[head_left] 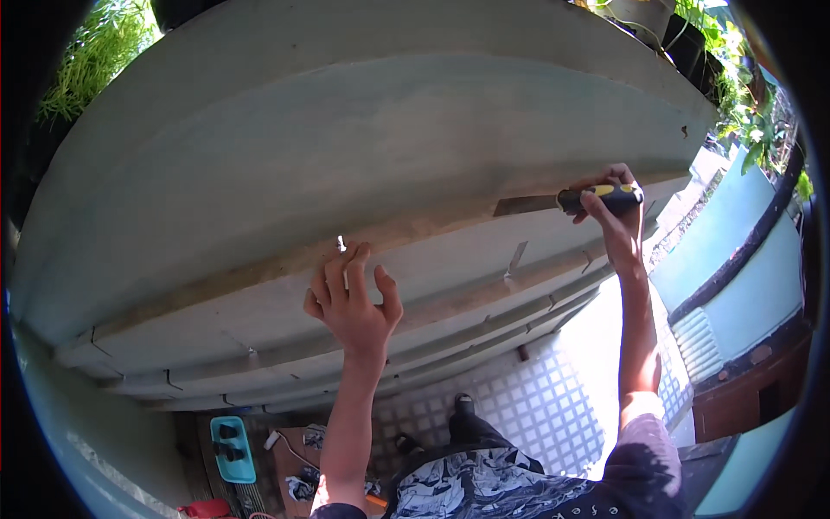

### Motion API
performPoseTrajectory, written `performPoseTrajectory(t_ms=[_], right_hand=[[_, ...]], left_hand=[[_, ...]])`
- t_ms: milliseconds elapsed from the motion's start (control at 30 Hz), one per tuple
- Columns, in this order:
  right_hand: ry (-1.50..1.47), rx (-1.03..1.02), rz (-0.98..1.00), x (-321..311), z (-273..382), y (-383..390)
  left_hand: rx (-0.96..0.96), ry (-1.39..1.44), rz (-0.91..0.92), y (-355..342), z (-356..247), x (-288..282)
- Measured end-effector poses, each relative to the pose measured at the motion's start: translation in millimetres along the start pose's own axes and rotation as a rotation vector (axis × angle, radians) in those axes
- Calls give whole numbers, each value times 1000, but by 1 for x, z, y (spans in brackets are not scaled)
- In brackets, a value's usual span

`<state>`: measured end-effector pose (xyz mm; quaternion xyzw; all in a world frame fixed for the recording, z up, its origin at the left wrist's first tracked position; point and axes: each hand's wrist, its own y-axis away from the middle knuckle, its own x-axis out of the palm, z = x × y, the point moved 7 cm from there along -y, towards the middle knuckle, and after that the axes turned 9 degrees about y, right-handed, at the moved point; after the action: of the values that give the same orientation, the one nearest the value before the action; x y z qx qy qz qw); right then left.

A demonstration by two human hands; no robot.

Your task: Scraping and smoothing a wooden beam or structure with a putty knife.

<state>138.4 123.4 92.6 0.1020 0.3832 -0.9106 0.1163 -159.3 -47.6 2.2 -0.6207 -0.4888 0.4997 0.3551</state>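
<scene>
A large pale green boarded wall (346, 147) of overlapping horizontal planks is filling most of the view, and everything else is being placed against it. One bare wooden strip (259, 264) is running along the wall's middle where the paint is missing. Below the wall, one patch of pale patterned paving (536, 406) is lying open and sunlit, giving free room under both arms; to the right of the wall, one green cabinet (743, 277) is closing off that side.

Two hands are working at the wall. The left hand (353, 303) is pressing flat against the planks just under the bare strip, fingers (330, 278) spread and loosely open, gripping nothing that can be seen, with one small pale screw (341, 244) sticking out of the strip just above the fingertips. The right hand (616, 212) is wrapping its fingers closed around the black and yellow handle of one scraper (575, 201), whose flat grey metal blade is lying along the bare strip toward the wall's right end.

Below the wall's left end, one turquoise tray (233, 448) is sitting on the ground.
</scene>
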Motion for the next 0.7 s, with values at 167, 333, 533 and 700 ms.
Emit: performPoseTrajectory(t_ms=[167,333,533,700], right_hand=[[-312,-2,-17,-2,-30,-19],[-308,-116,-209,-3,-50,-19],[-712,-255,-140,21,-42,-44],[-985,-215,-193,31,-48,-54]], left_hand=[[23,-43,-26,0,-1,2],[62,-48,-102,7,9,16],[45,-86,-320,4,5,14],[57,-63,-364,4,5,17]])
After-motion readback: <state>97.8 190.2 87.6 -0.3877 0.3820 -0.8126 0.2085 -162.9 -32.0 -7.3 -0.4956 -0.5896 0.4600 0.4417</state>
